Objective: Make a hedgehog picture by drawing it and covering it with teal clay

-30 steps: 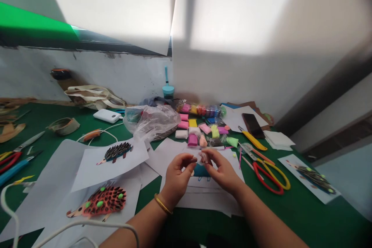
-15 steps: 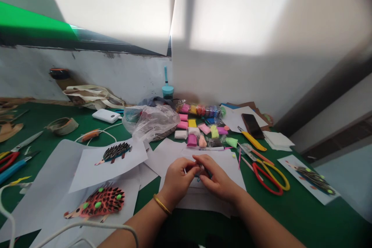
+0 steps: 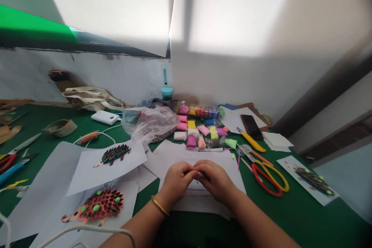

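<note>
My left hand (image 3: 177,180) and my right hand (image 3: 216,182) meet over white paper (image 3: 200,201) in front of me. Their thumbs and fingers are pinched together around something small that is almost wholly hidden. A speck of blue (image 3: 198,181) shows just below the fingertips; whether it belongs to the held thing I cannot tell. Beyond the hands lie a pen (image 3: 213,149) and several packets of coloured clay, among them a magenta one (image 3: 191,142) and a light green one (image 3: 231,143). A tiny yellow-green ball (image 3: 233,157) rests near the paper's upper right corner.
Red and yellow scissors (image 3: 267,178), a yellow cutter (image 3: 252,141) and a phone (image 3: 251,126) lie to the right. At left are a red clay hedgehog picture (image 3: 101,207), a dark hedgehog picture (image 3: 113,154) and a white cable (image 3: 87,228). A plastic bag (image 3: 151,122) sits behind.
My hands have drawn closer together, and the fingers now cover the small dark and blue thing that partly showed between them. The view has shifted very slightly.
</note>
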Action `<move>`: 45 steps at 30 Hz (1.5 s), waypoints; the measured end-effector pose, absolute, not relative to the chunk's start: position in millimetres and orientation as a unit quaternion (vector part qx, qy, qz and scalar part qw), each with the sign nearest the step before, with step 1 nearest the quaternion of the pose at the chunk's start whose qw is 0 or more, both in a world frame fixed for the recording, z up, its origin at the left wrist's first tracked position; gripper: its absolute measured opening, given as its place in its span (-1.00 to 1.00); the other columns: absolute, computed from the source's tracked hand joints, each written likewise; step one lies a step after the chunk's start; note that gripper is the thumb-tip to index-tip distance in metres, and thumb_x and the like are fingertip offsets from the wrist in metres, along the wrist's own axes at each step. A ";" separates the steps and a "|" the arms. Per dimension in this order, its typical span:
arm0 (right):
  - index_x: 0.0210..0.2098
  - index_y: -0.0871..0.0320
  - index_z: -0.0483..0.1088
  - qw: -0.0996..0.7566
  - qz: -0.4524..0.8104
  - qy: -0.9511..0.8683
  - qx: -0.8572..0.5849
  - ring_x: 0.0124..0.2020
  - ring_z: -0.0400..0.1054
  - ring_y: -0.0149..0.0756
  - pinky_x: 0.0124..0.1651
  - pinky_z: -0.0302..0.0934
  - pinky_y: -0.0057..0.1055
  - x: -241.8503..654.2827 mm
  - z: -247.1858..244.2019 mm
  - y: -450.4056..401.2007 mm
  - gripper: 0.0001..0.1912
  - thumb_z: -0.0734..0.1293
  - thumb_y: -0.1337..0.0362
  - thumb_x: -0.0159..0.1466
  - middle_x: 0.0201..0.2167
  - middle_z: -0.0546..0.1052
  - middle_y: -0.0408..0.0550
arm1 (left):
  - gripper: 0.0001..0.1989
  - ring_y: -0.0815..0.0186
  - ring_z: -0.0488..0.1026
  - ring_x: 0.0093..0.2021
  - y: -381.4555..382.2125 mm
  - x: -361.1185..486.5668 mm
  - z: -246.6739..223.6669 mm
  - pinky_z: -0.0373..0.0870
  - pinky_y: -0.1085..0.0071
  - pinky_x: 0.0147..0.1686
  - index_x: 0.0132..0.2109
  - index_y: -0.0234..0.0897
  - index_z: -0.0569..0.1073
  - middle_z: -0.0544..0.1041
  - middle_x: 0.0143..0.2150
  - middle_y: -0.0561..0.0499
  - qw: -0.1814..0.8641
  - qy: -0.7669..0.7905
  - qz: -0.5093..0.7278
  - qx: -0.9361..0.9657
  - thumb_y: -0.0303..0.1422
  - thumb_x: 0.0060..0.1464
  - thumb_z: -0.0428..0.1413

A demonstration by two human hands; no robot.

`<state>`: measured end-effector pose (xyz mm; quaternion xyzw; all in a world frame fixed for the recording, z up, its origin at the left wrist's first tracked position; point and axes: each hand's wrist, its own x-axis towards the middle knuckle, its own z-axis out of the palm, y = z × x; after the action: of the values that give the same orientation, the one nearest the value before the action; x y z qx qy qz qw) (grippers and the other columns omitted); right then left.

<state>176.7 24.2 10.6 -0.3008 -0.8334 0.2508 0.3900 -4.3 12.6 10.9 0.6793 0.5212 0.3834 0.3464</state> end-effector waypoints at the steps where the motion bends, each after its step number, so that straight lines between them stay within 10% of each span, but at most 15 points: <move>1: -0.12 0.07 0.39 0.390 0.240 -0.836 -0.301 -0.12 0.39 -0.26 -0.06 0.30 -0.31 176.8 10.5 23.9 -0.89 0.29 0.31 0.35 -0.15 0.51 -0.02 | -0.85 0.27 0.47 -0.34 12.7 -4.0 10.7 0.31 0.40 -0.29 -0.40 -0.21 0.56 0.56 -0.41 0.05 0.354 0.520 0.384 0.675 -0.28 0.09 0.19; 20: -0.25 0.10 0.37 0.358 0.089 -0.870 -0.327 -0.36 0.30 -0.27 -0.30 0.13 -0.36 185.9 8.7 25.9 -0.89 0.24 0.40 0.27 -0.40 0.45 -0.07 | -0.81 0.27 0.39 -0.31 4.8 -4.1 11.6 0.26 0.37 -0.28 -0.32 -0.23 0.45 0.48 -0.37 0.00 0.165 0.444 0.399 0.785 -0.32 0.26 0.05; 29: -0.26 0.11 0.34 0.390 0.103 -0.781 -0.477 -0.33 0.31 -0.25 -0.25 0.17 -0.35 223.2 9.9 48.7 -0.91 0.21 0.29 0.31 -0.35 0.44 -0.05 | -0.81 0.28 0.45 -0.33 7.7 -6.9 12.6 0.39 0.37 -0.28 -0.28 -0.25 0.51 0.52 -0.35 -0.01 0.333 0.456 0.519 0.642 -0.26 0.22 0.09; 38: -0.27 0.11 0.53 0.209 0.092 -0.805 -0.548 -0.08 0.37 -0.11 -0.02 0.18 -0.23 276.5 1.5 73.6 -0.70 0.22 0.09 0.33 -0.15 0.54 0.03 | -0.66 0.19 0.57 -0.22 12.1 2.3 13.9 0.52 0.28 -0.21 -0.07 -0.26 0.54 0.61 -0.20 -0.08 0.535 0.440 0.556 0.460 -0.24 0.00 0.26; 45: -0.18 0.07 0.57 0.078 -0.034 -0.761 -0.644 -0.14 0.37 -0.13 -0.15 0.12 -0.32 280.8 11.3 111.1 -0.75 0.24 0.32 0.31 -0.25 0.55 0.04 | -0.65 0.33 0.51 -0.39 12.3 2.6 10.2 0.46 0.40 -0.36 -0.06 -0.29 0.51 0.59 -0.30 -0.04 0.561 0.440 0.556 0.427 -0.19 0.06 0.22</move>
<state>280.8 111.1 11.3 -0.6438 -0.7605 -0.0337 0.0777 2.6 12.3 10.2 0.4274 0.4400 0.5555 0.5614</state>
